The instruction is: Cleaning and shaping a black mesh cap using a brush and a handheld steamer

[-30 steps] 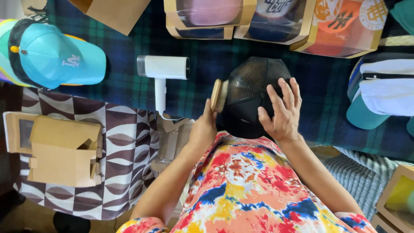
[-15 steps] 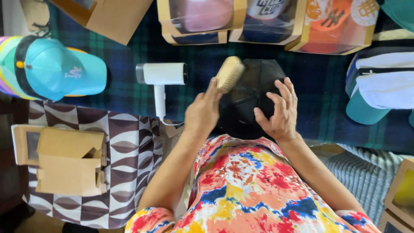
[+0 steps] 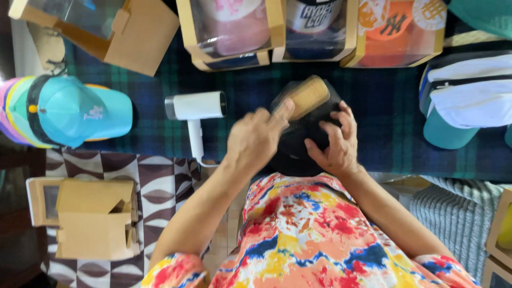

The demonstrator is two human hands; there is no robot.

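Change: the wooden brush has been carried from the near-left side to the far top of the black cap.
Left hand: closed around the brush.
Right hand: spread open, pressed on the cap.
Left of cap: white hair dryer, close; teal cap farther.
Beyond cap: boxed caps.

Bright even daylight, soft shadows, glare on box windows, slight motion blur
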